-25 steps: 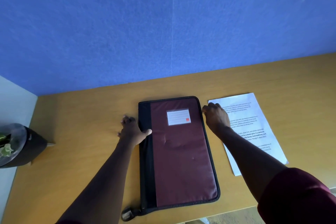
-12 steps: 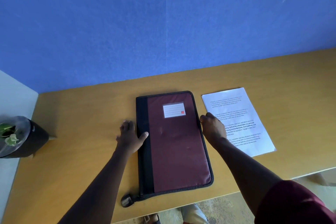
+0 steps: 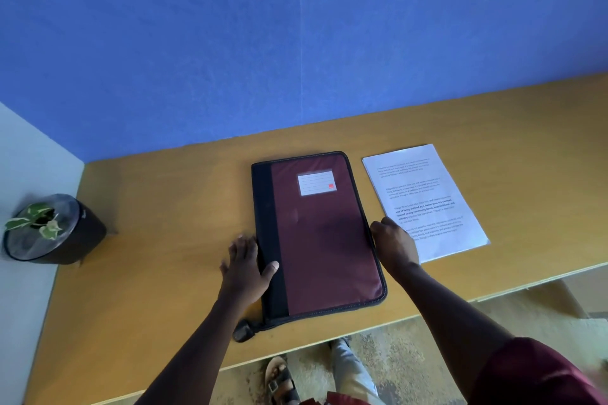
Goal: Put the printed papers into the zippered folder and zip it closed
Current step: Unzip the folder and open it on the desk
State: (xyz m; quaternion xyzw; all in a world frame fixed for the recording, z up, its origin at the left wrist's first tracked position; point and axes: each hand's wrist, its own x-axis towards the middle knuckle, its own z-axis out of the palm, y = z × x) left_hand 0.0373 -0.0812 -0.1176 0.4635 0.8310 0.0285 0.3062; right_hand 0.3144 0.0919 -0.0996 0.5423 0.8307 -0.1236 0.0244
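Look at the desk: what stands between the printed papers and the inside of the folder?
The folder itself: it lies flat with its cover down. The papers lie beside it with nothing on them except the right hand over their near corner.

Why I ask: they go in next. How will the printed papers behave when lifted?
The printed papers look thin and flat on the table, so likely floppy and light. The sheets may fan apart or slide on the smooth wood.
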